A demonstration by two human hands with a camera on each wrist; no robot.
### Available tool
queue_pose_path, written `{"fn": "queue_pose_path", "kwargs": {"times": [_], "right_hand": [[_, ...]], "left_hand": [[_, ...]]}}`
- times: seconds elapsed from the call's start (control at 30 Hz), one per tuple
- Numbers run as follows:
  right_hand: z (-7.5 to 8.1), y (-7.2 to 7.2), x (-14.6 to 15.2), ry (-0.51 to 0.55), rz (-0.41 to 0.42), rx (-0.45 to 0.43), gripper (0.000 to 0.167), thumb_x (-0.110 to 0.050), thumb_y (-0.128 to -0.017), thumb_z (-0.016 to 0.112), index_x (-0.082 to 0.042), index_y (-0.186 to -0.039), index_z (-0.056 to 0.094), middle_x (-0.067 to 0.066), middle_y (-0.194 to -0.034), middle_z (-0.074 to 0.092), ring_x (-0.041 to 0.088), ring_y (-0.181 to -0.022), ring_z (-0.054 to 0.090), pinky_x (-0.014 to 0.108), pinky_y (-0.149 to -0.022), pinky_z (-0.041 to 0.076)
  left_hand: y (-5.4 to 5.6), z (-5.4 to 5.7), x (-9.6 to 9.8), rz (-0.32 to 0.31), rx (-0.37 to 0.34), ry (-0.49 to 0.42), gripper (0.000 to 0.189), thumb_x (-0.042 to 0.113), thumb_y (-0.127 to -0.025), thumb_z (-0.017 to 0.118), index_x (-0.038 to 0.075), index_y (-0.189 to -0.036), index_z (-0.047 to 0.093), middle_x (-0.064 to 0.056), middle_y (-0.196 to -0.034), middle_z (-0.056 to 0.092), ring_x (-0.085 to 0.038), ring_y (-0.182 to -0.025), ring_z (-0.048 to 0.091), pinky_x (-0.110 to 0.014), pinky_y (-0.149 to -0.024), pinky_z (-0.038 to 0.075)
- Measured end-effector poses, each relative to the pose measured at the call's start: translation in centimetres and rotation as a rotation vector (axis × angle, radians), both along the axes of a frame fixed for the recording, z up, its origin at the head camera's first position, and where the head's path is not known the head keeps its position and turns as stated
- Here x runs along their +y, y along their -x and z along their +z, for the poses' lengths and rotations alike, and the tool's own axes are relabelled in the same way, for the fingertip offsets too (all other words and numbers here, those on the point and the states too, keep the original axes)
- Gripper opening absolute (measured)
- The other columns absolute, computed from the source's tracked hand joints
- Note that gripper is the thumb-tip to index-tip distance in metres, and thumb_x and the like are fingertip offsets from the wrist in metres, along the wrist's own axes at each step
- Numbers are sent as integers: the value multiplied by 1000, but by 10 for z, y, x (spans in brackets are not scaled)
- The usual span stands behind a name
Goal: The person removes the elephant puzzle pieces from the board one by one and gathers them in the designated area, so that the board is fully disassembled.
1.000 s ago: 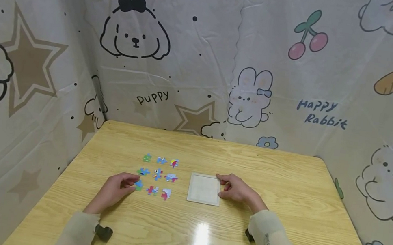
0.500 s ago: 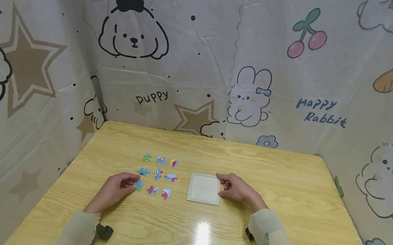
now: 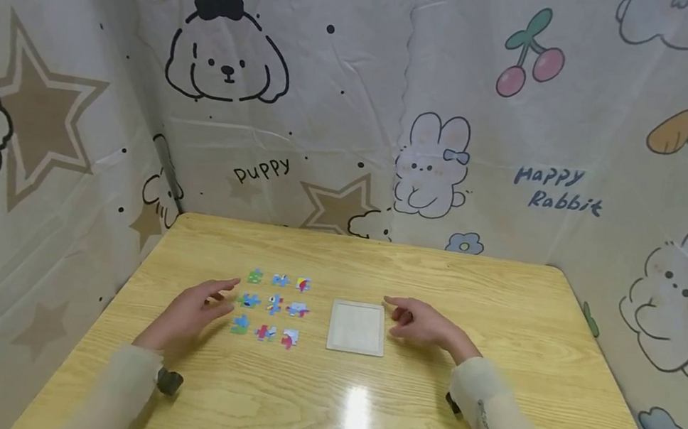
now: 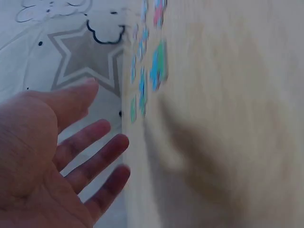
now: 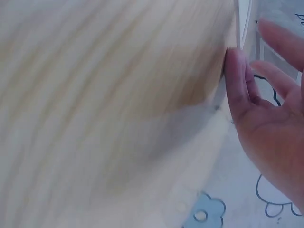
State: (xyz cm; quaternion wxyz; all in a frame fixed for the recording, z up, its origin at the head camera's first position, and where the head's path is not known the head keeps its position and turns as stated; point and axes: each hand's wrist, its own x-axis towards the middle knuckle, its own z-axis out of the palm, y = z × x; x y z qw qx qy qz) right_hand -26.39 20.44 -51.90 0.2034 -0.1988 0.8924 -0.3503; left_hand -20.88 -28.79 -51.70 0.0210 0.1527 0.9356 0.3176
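Several small jigsaw pieces (image 3: 274, 304), blue, green, red and yellow, lie apart in three rows on the left half of the table. To their right is a square, pale, shallow puzzle tray (image 3: 358, 328) with nothing in it. My left hand (image 3: 193, 312) hovers just left of the pieces, fingers spread and relaxed, holding nothing. In the left wrist view, a green-and-blue piece (image 4: 159, 66) lies beyond the fingertips (image 4: 121, 142). My right hand (image 3: 424, 323) is beside the tray's right edge, its fingers loosely bent around nothing and the index finger pointing past the tray's upper right corner.
The wood-grain table (image 3: 488, 297) spreads around these things and reflects a bright light patch near its front. Behind and at both sides hangs a white curtain (image 3: 349, 65) with cartoon prints. A dark wrist camera (image 3: 170, 383) sits at the left cuff.
My left hand has drawn back to the left from the lower-left jigsaw piece, its fingers spreading. The right hand has come away from the tray's edge, slightly rightward. The pieces and tray stay put.
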Motion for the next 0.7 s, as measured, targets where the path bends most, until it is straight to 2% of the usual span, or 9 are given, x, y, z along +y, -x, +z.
{"fn": "queue_pose_path", "kwargs": {"times": [0.13, 0.27, 0.4, 0.47, 0.6, 0.7], "right_hand": [[13, -5, 23, -100, -19, 110, 66, -14, -96, 74, -4, -155, 46, 16, -122, 63, 23, -99, 61, 45, -89, 53], [31, -9, 53, -233, -58, 261, 65, -15, -96, 73, -1, -154, 46, 23, -125, 61, 36, -107, 63, 55, -91, 53], [50, -8, 84, -415, -114, 482, 67, -18, -93, 77, -4, -153, 49, 26, -130, 58, 46, -115, 58, 63, -92, 50], [60, -7, 100, -497, -143, 615, 69, -19, -91, 80, -7, -152, 50, 25, -135, 56, 48, -121, 55, 66, -97, 47], [77, -4, 126, -624, -175, 886, 74, -24, -86, 84, -13, -151, 50, 20, -148, 51, 46, -133, 48, 68, -114, 33], [85, -3, 142, -652, -159, 1040, 80, -34, -84, 82, -19, -154, 47, 14, -159, 44, 41, -144, 40, 69, -122, 18]], "left_hand": [[13, 17, -12, -6, 77, 239, 62, 41, -104, 63, 15, -157, 46, -21, -153, 53, -48, -132, 54, -72, -103, 41], [27, 37, -22, 13, 166, 438, 66, 49, -103, 60, 15, -157, 46, -20, -155, 51, -50, -135, 50, -73, -107, 35], [36, 61, -32, 57, 266, 540, 67, 48, -101, 62, 14, -156, 46, -19, -159, 46, -48, -140, 45, -71, -113, 30], [41, 72, -37, 80, 335, 574, 68, 48, -99, 65, 14, -156, 47, -17, -160, 45, -45, -143, 42, -70, -115, 27], [52, 89, -44, 110, 479, 635, 72, 50, -95, 68, 19, -157, 46, -13, -163, 42, -40, -151, 34, -68, -123, 13], [56, 97, -47, 117, 582, 707, 77, 55, -93, 67, 24, -159, 42, -8, -166, 38, -36, -155, 30, -64, -126, -1]]}}
